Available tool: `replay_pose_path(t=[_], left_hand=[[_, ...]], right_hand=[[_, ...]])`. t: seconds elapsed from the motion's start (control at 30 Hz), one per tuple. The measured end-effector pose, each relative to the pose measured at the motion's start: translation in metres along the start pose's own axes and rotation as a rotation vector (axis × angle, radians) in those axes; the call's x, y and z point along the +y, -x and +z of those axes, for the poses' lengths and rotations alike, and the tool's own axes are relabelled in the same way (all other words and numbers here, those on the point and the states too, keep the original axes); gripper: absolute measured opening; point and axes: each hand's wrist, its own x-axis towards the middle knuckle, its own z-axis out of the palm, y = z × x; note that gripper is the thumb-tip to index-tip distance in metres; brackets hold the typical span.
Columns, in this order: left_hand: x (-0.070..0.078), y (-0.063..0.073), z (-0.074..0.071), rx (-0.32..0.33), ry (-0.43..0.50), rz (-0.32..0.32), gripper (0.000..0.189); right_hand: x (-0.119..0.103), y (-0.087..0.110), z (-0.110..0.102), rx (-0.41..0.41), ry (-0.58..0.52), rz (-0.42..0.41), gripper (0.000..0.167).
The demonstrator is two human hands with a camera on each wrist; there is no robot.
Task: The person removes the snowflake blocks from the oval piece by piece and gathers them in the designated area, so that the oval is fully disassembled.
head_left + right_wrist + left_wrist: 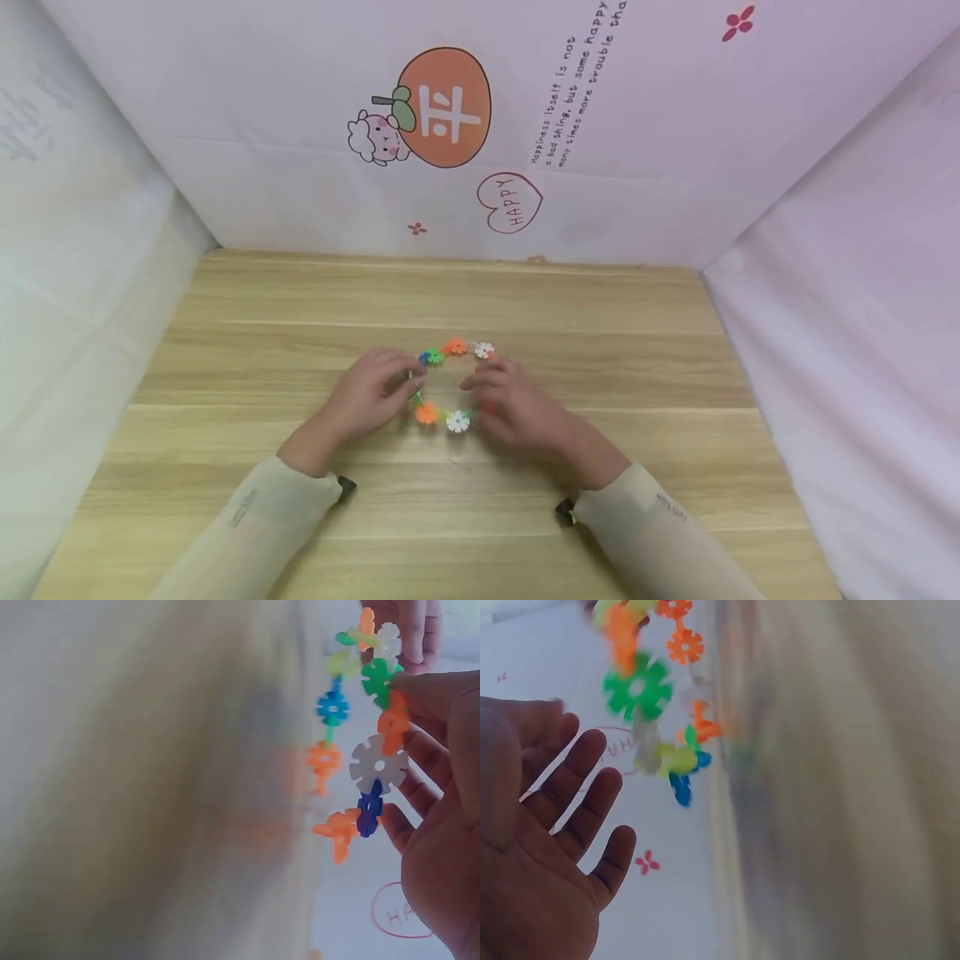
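A ring of linked plastic snowflake pieces [457,422], in orange, white, green, yellow and blue, is at the middle of the wooden table. My left hand [375,387] is at its left side; in the left wrist view its fingers [589,806] are spread loosely, with a gap to the green piece [637,688]. Over the right side of the ring is my right hand [521,408], hiding some pieces. In the right wrist view its thumb meets the green piece [381,681], while the relaxed fingers lie along the orange and white pieces [375,761].
The wooden table [600,333] extends around both hands. A white printed cloth wall [300,192] rises behind it, and white cloth [847,317] hangs at the sides. A thin, faint strand [459,463] shows on the table in front of the ring.
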Motion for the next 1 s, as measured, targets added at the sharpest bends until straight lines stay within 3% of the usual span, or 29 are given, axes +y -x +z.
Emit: replay_pose_path(t=[0.13, 0.23, 0.4, 0.57, 0.67, 0.77, 1.0], left_hand=[[0.01, -0.013, -0.004, 0.032, 0.016, 0.082, 0.022], [0.016, -0.024, -0.008, 0.037, 0.041, 0.133, 0.03], [0.018, -0.043, -0.009, 0.037, 0.098, 0.173, 0.039], [0.021, -0.054, -0.004, 0.088, 0.174, 0.156, 0.031], [0.024, -0.06, 0.001, 0.146, 0.219, 0.15, 0.019], [0.027, -0.065, 0.005, 0.203, 0.24, 0.129, 0.012], [0.032, -0.069, 0.007, 0.244, 0.268, 0.018, 0.013]], right_hand=[[0.005, -0.019, -0.017, 0.115, -0.195, -0.035, 0.01], [0.008, -0.031, -0.032, 0.137, -0.339, 0.013, 0.009], [0.013, -0.046, -0.054, 0.093, -0.558, 0.231, 0.01], [0.019, -0.057, -0.063, 0.056, -0.706, 0.418, 0.016], [0.021, -0.061, -0.065, 0.053, -0.73, 0.456, 0.021], [0.022, -0.062, -0.066, 0.07, -0.698, 0.437, 0.024], [0.019, -0.058, -0.065, 0.171, -0.43, 0.242, 0.035]])
